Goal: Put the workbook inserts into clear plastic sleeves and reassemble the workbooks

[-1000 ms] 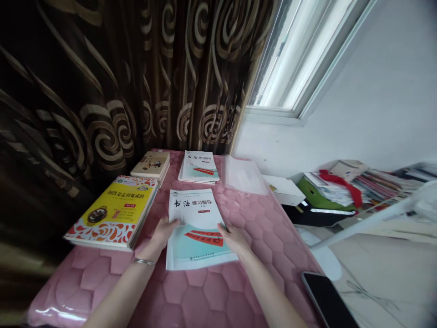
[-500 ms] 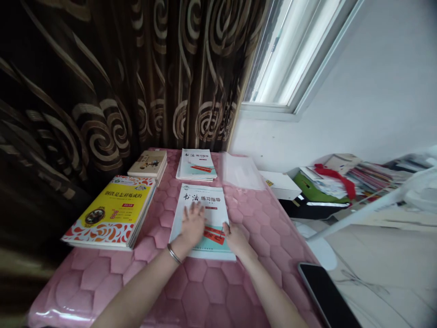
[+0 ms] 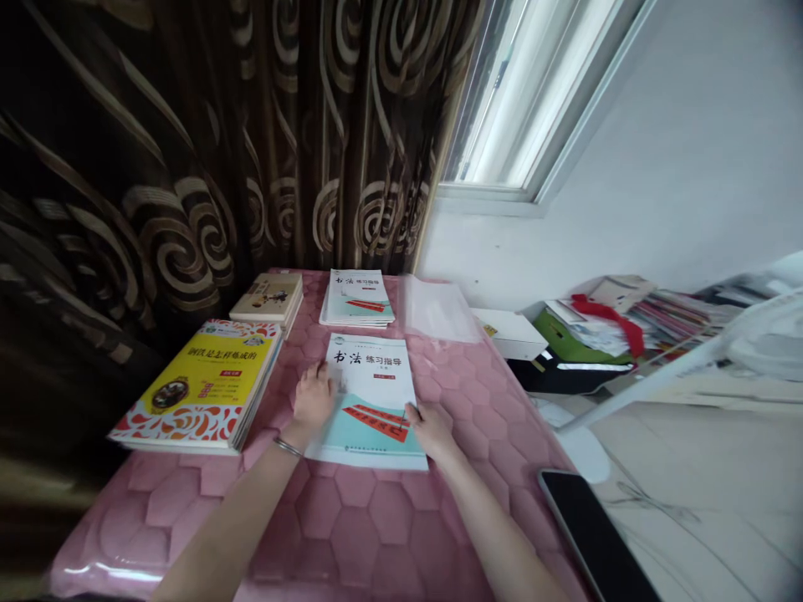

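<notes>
A calligraphy workbook (image 3: 370, 393) with a white and teal cover and a red banner lies flat on the pink padded cover in front of me. My left hand (image 3: 314, 397), with a metal bangle at the wrist, rests along its left edge, fingers apart and slightly blurred. At the right edge, my right hand (image 3: 428, 428) pinches the workbook, thumb on the cover and the other fingers partly hidden. A small dark detail shows by that thumb, too small to name. Just beyond lies a stack of matching workbooks (image 3: 357, 294).
To the left are a pile of yellow-covered books (image 3: 219, 368) and smaller tan books (image 3: 268, 297). Clear plastic sheets (image 3: 439, 308) lie at the back right. A phone (image 3: 595, 535) is at the right edge. Beyond stand a white fan (image 3: 590, 451) and a green box (image 3: 568, 347) of papers.
My left hand has slid left from the middle of the cover to the workbook's left edge, uncovering the banner. My right hand stays at the right edge. The view has shifted slightly.
</notes>
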`<state>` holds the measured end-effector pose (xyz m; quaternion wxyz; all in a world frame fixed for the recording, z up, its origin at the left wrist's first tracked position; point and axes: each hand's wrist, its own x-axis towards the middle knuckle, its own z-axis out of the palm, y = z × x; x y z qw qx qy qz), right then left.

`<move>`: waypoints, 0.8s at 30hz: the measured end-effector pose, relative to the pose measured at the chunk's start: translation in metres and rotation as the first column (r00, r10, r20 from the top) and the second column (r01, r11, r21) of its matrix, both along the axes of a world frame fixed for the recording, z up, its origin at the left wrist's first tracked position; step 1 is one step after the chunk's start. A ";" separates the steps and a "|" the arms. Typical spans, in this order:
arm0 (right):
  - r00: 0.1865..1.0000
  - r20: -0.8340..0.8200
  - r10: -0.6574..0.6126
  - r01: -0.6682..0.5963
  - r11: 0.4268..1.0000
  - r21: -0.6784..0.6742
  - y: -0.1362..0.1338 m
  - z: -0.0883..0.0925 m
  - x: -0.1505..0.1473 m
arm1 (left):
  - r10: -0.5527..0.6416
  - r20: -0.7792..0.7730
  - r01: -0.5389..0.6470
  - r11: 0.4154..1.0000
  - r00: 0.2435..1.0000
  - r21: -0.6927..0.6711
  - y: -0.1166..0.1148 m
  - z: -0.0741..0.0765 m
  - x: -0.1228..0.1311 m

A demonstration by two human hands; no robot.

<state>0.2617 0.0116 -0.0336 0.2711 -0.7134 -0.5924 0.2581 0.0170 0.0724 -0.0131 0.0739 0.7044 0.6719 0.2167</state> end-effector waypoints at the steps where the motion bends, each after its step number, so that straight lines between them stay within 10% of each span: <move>1: 1.000 -0.017 0.006 -0.006 1.000 0.006 0.001 0.001 0.001 | 0.047 0.091 -0.046 0.999 0.995 -0.022 0.000 0.004 -0.001; 9: 0.998 -0.053 -0.027 0.034 0.991 0.132 -0.007 0.006 -0.002 | 0.211 0.563 -0.010 0.941 0.799 -0.339 0.007 0.020 -0.003; 18: 0.981 -0.124 -0.147 0.189 0.842 0.505 -0.003 0.035 0.003 | -0.230 0.879 0.140 0.972 0.417 0.188 -0.013 0.057 -0.004; 24: 0.967 -0.119 -0.225 0.253 0.793 0.555 0.007 0.021 0.001 | -0.264 0.864 0.168 0.963 0.429 0.211 -0.023 0.054 -0.003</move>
